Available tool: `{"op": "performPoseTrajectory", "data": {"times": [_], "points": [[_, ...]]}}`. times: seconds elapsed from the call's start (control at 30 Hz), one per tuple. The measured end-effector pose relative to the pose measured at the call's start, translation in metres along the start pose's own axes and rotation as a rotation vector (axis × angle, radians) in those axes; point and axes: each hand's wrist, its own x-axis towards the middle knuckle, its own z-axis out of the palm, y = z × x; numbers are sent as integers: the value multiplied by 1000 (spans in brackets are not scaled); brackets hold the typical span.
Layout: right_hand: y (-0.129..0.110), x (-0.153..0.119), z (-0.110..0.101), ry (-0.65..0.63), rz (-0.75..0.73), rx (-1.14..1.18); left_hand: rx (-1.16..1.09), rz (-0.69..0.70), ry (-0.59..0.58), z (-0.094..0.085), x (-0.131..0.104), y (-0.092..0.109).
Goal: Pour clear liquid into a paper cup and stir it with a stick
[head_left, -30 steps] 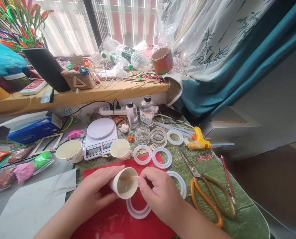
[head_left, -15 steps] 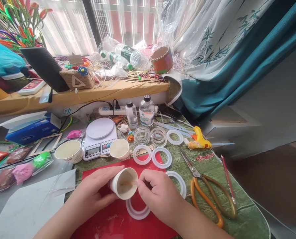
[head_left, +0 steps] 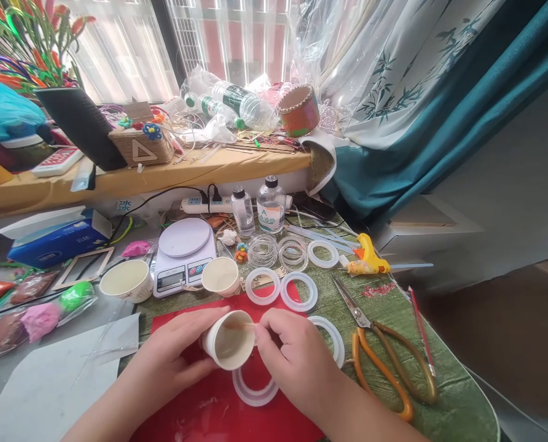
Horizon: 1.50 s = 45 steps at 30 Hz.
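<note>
A white paper cup [head_left: 215,348], tilted with its mouth toward me and to the right, is held round its side by my left hand [head_left: 182,347]. My right hand [head_left: 292,353] pinches a thin wooden stick [head_left: 242,326] whose other end reaches into the cup. Below them lies a red sheet [head_left: 200,411]. A translucent ring mould [head_left: 255,396] sits on it under the cup, partly hidden by my right hand. Another ring mould [head_left: 337,344] shows just beyond that hand. Two more ring moulds, a left one [head_left: 250,298] and a right one [head_left: 311,301], lie past the cup.
Behind stand a kitchen scale [head_left: 184,239], two paper cups [head_left: 126,298] and two clear bottles [head_left: 271,218]. To the right are scissors [head_left: 364,319], a yellow glue gun [head_left: 370,255] and a pencil [head_left: 421,331]. A white sheet [head_left: 62,393] and bags of coloured clay [head_left: 43,319] lie left.
The stick has shifted inside the cup, now lying nearer the upper rim. My right hand has moved slightly with it, while my left hand and the cup stay almost still.
</note>
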Motion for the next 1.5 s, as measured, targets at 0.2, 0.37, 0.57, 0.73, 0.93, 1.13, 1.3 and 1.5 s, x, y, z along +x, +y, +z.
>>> {"op": "performPoseTrajectory", "data": {"times": [0.2,0.37,0.57,0.73,0.93,1.13,1.3,1.5], "points": [[1,0,1,-7,-12,-17,16,13,5,0,0,-2],[2,-1,2,-29,-15,-10,14,31,3,0,0,-4],[1,-1,1,-22,22,9,-2,5,2,0,0,-1],[-1,0,0,-73,37,46,-6,4,1,0,1,-1],[-1,0,0,-38,33,37,-1,-2,-5,1,0,-2],[1,-1,3,-30,-26,17,5,19,-1,1,0,-2],[0,-1,1,-23,-11,24,4,-5,0,1,-1,-2],[-1,-1,0,-49,-23,2,-11,-9,-7,1,-1,-2]]}}
